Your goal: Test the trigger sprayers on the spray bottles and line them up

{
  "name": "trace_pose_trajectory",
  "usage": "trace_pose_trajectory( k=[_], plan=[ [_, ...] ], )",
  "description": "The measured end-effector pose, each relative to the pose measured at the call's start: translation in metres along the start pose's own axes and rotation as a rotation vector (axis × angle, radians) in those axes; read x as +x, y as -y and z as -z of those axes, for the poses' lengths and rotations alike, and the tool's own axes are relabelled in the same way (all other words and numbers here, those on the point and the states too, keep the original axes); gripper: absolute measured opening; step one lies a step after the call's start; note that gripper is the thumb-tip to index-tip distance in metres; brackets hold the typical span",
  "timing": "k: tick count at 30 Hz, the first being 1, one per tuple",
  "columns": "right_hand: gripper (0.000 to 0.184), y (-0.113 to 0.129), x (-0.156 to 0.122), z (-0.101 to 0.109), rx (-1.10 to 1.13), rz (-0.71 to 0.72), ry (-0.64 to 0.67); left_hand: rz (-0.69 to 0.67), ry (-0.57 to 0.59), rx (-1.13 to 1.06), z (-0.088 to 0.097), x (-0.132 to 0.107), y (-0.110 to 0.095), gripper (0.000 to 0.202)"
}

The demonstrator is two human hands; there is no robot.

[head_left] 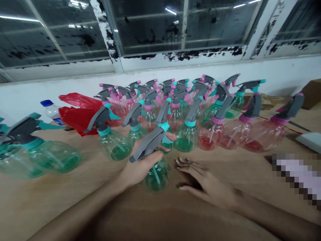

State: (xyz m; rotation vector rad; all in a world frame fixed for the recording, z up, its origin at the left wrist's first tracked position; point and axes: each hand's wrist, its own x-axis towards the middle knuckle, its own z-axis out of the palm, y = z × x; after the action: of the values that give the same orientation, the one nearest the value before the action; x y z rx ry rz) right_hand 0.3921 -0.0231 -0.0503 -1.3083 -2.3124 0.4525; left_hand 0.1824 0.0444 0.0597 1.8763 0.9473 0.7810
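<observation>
My left hand [141,165] is wrapped round the neck of a green spray bottle [156,175], just under its grey trigger head with a turquoise nozzle. The bottle is close to the wooden table, and its collar is mostly hidden by my fingers. To the right of it, my right hand [204,180] lies low over the table with fingers stretched out and holds nothing. Just beyond my hands are another green spray bottle [186,140] and a pink spray bottle [207,135].
Several more pink and green spray bottles crowd toward the wall. Other green bottles [56,155] stand at the left. Behind them are a red plastic bag [82,115] and a blue-capped bottle [51,110]. A cardboard box [312,95] sits at the far right.
</observation>
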Motion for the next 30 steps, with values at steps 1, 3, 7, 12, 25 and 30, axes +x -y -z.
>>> trace_pose_trajectory(
  k=[1, 3, 7, 12, 25, 30],
  plan=[
    [0.051, -0.0003, -0.0001, -0.0002, 0.0, -0.002, 0.004, -0.009, -0.008, -0.01, -0.0015, -0.0001, -0.0006, 0.033],
    [0.051, -0.0007, -0.0001, -0.0003, 0.001, -0.004, 0.007, -0.021, -0.01, -0.012, -0.0046, -0.0012, -0.0015, 0.04],
    [0.051, -0.0004, 0.0003, 0.0003, -0.005, -0.001, 0.008, 0.012, -0.006, 0.037, -0.0079, -0.0034, 0.0007, 0.048],
    [0.05, -0.0001, 0.0002, 0.0001, 0.011, 0.003, -0.011, -0.005, -0.007, 0.015, -0.0073, -0.002, -0.001, 0.047],
    [0.049, -0.0017, 0.0001, -0.0008, -0.01, 0.007, 0.007, 0.021, -0.01, 0.06, -0.0074, -0.0018, -0.0031, 0.046],
    [0.052, -0.0028, -0.0005, -0.0018, -0.014, 0.004, 0.009, 0.008, -0.012, 0.064, -0.007, -0.0013, -0.0059, 0.044]
  ],
)
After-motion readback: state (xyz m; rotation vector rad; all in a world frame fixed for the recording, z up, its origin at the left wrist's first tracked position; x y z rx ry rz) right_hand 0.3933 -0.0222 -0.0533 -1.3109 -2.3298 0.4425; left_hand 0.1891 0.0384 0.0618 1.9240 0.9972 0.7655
